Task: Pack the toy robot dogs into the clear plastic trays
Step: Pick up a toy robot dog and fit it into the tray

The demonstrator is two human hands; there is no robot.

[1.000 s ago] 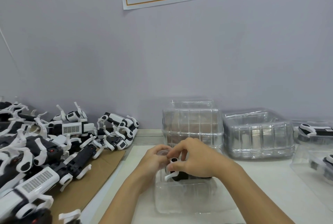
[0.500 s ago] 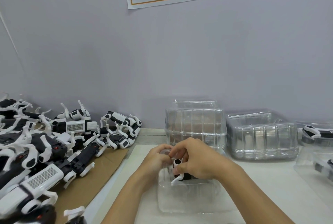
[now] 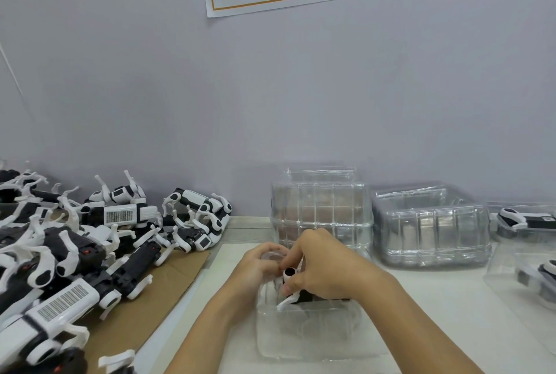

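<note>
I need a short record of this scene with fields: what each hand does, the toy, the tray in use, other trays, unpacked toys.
left hand: holds the far left rim of the front tray
right hand: grips the toy dog
toy dog: black and white, partly inside the front tray
front tray: clear, on the table before the person
tray stacks: two, by the wall
unpacked dogs: heap on cardboard, at left

Two bare forearms rise from the lower edge toward the clear plastic tray [image 3: 304,340] on the table. No sleeve, glove, watch, ring or band shows on either. The left hand [image 3: 255,268] sits at the tray's far left corner, the right hand [image 3: 323,265] just right of it, nails short and unpainted.
</note>
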